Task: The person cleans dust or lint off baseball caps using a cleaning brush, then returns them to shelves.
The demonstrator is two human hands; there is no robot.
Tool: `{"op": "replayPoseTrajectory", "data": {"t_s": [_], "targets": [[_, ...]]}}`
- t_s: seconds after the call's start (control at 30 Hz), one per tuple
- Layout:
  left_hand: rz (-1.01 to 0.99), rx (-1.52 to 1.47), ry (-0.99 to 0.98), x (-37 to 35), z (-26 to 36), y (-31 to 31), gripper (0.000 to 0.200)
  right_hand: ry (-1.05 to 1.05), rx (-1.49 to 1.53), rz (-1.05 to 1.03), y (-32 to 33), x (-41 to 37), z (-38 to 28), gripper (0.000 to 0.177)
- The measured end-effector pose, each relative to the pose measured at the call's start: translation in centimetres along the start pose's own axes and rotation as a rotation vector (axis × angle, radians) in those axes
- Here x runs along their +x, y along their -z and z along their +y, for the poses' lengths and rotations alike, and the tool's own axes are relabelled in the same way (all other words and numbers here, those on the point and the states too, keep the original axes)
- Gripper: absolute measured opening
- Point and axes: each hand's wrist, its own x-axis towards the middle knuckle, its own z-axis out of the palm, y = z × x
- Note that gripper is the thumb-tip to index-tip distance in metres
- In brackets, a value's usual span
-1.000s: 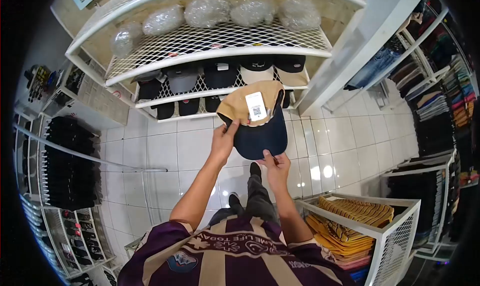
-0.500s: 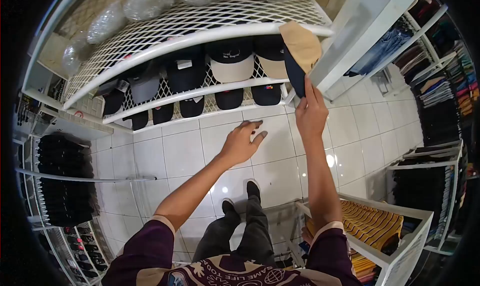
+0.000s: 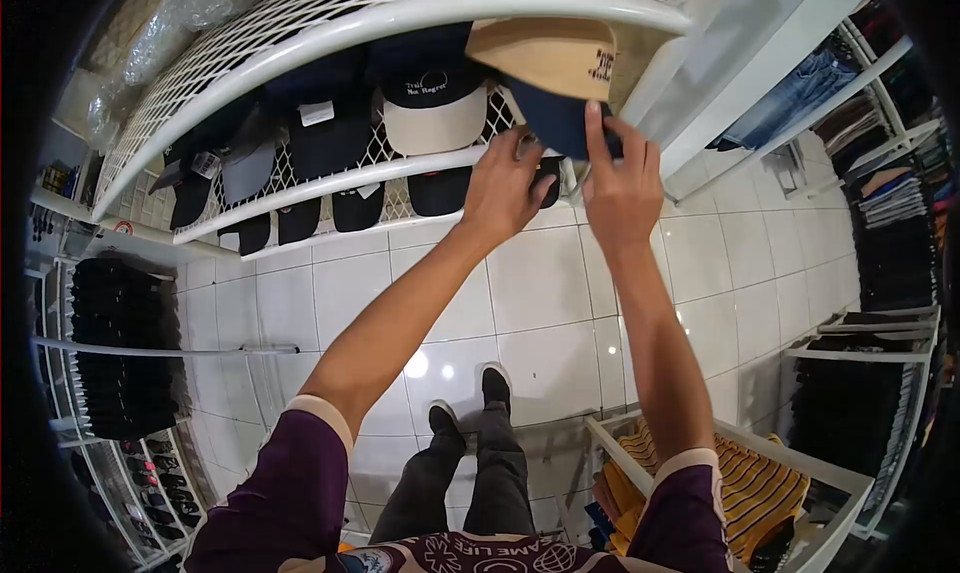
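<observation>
My right hand (image 3: 622, 185) grips the navy brim of a baseball cap (image 3: 545, 51) with a tan crown and dark lettering. The cap is held tilted at the right end of the upper cap shelf, just under the white mesh shelf above. My left hand (image 3: 500, 191) is at the shelf's front rail, fingers apart and partly curled, close below the cap's brim; whether its fingertips touch anything is hard to see. Left of the cap sits a black cap with a cream brim (image 3: 435, 123). A dark cap with a white label (image 3: 325, 138) lies further left.
A white mesh rack (image 3: 330, 185) holds more caps on two levels, with plastic-wrapped bundles (image 3: 165, 43) on top. A white post (image 3: 740, 83) stands at the right. Black garments hang on a rack (image 3: 115, 343) at the left. A bin (image 3: 830, 528) of striped clothes stands lower right.
My right hand has brought the cap up and left, against the upper shelf row. My left hand has risen from over the floor to the shelf's front rail. The view has shifted closer to the rack.
</observation>
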Motion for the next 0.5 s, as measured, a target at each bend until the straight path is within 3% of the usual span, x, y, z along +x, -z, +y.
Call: {"op": "replayPoseTrajectory", "data": {"t_s": [0.07,0.13,0.27,0.33,0.4,0.43,0.5], "targets": [[-0.036,0.004,0.0,1.1,-0.2,-0.8,0.047,0.016,-0.022,0.023,-1.1,1.6,0.5,0.065],[0.083,0.058,-0.079,2.1,-0.3,-1.7,0.048,0.036,-0.048,0.05,-2.6,3.1,1.0,0.062],[0.057,0.207,-0.099,2.7,-1.4,-4.0,0.041,0.064,-0.17,-0.031,-5.8,5.3,1.2,0.054],[0.005,0.216,-0.073,2.9,-1.8,-4.7,0.038,0.048,-0.235,-0.111,-7.6,5.6,1.3,0.052],[-0.171,0.114,0.071,3.5,-1.8,-4.7,0.039,0.031,-0.239,-0.146,-8.3,5.6,1.1,0.051],[-0.167,0.114,0.077,3.8,-1.6,-4.5,0.039,0.016,-0.246,-0.182,-8.5,5.8,1.1,0.051],[0.035,0.198,-0.078,3.9,-1.2,-4.1,0.04,0.043,-0.138,-0.163,-8.3,5.8,1.6,0.05]]}}
